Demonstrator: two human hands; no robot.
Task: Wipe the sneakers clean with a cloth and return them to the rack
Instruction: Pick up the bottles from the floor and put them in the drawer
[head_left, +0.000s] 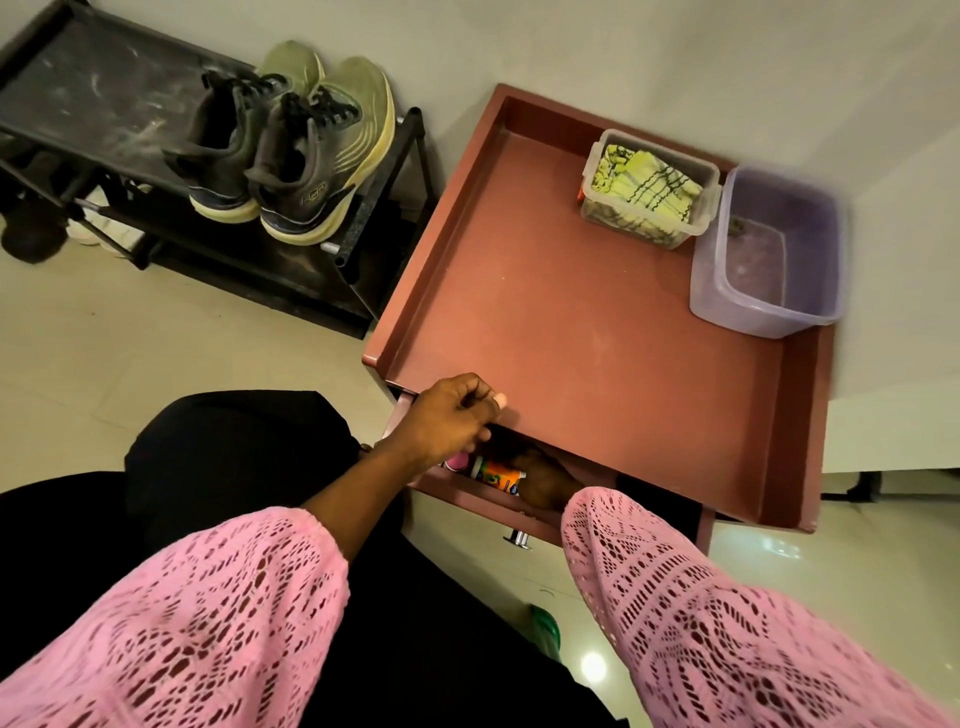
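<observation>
2 sneakers (280, 156), 2 containers (717, 228)

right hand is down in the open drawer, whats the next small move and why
Probably draw the right hand out of the drawer and reach for the cloth in the clear box: the sneakers sit untouched on the rack.

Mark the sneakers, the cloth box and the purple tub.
Dark grey sneakers with cream soles (291, 171), head view, heel collar.
Clear plastic box of yellow cloth (649, 187), head view, cloth inside.
Translucent purple plastic tub (727, 291), head view, near wall.
</observation>
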